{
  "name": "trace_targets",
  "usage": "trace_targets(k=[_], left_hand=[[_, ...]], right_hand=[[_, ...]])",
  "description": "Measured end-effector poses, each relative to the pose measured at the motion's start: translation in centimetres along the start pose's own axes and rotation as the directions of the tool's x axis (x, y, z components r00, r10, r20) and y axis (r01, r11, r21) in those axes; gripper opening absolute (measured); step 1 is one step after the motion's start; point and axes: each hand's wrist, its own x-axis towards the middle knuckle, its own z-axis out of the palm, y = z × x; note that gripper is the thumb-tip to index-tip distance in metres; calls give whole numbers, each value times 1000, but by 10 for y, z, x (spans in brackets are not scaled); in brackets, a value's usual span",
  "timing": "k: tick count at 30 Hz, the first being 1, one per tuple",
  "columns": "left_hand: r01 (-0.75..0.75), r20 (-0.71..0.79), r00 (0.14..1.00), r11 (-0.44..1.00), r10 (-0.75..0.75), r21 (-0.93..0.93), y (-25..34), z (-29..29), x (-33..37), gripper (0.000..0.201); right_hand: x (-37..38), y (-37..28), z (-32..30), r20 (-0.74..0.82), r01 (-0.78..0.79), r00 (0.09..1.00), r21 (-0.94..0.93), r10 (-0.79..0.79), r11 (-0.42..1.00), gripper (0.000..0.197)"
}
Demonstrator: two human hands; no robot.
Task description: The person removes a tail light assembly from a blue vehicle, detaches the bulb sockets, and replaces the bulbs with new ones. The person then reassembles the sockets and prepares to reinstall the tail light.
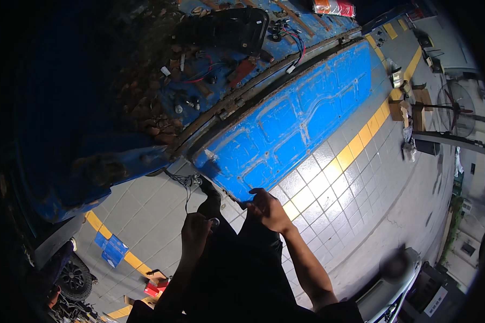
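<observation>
A blue lowered tailgate, scuffed and rust-edged, slants across the middle of the head view. At its near corner is my right hand, with fingers curled over the panel; whether they grip its edge or some small piece is hidden. Lower left of that, my left hand is closed around a small round glassy piece that looks like a light bulb. Thin dark wires dangle below the tailgate's left end, one running down toward my left hand. A clear bulb hangs among them.
On the blue truck bed lie a black lamp housing, loose wires, small bulbs and dry leaves. Yellow lines cross the tiled floor. A fan and cardboard box stand right; a wheel is lower left.
</observation>
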Motion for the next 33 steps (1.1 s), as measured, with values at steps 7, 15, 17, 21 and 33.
trace_targets(k=[7,15,17,21,33], left_hand=[[-21,-220,973,979,67,204,-36,32,12,14],[76,-610,783,954,122,289,-100,53,29,25],[73,-642,755,955,137,289,-113,45,29,28],[54,-679,708,944,194,327,-130,9,11,34],[-64,-897,387,977,214,205,-128,26,-3,64]], right_hand=[[166,94,-252,-553,180,811,-75,-191,981,30],[457,40,-502,-720,110,578,-396,-383,912,52],[494,16,-525,-774,-33,550,-396,-314,918,55],[544,-18,-532,-820,-158,559,-254,-126,954,55],[595,-15,-538,-878,-391,465,-320,-115,863,42]])
